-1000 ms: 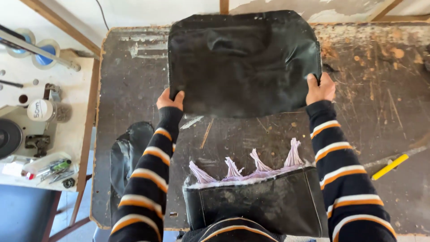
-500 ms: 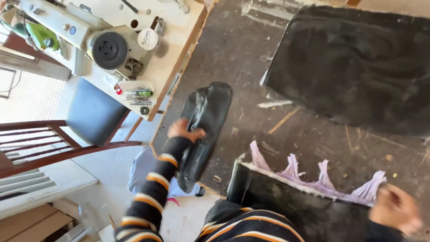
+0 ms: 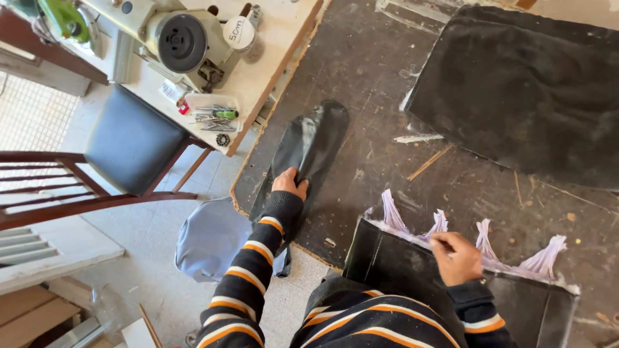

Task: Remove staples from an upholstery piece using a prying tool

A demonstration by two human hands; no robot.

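Note:
My left hand (image 3: 290,185) grips a small oval black leather piece (image 3: 313,138) lying at the left edge of the dark worn worktable (image 3: 380,167). My right hand (image 3: 454,256) rests on the top edge of a black leather panel (image 3: 412,270) near me, fingers curled at its pale lilac lining tabs (image 3: 480,241), which stick up in several points. A large black leather sheet (image 3: 522,90) lies flat at the far right of the table, apart from both hands.
A sewing machine (image 3: 174,42) stands on a pale table at upper left, with a tray of small tools (image 3: 213,116) at its edge. A wooden chair with dark seat (image 3: 132,145) stands below it. A grey-blue cushion (image 3: 213,238) lies on the floor.
Both hands left the large black sheet. My view swung left; my left hand took hold of the small oval piece and my right hand came down onto the near panel's lining edge.

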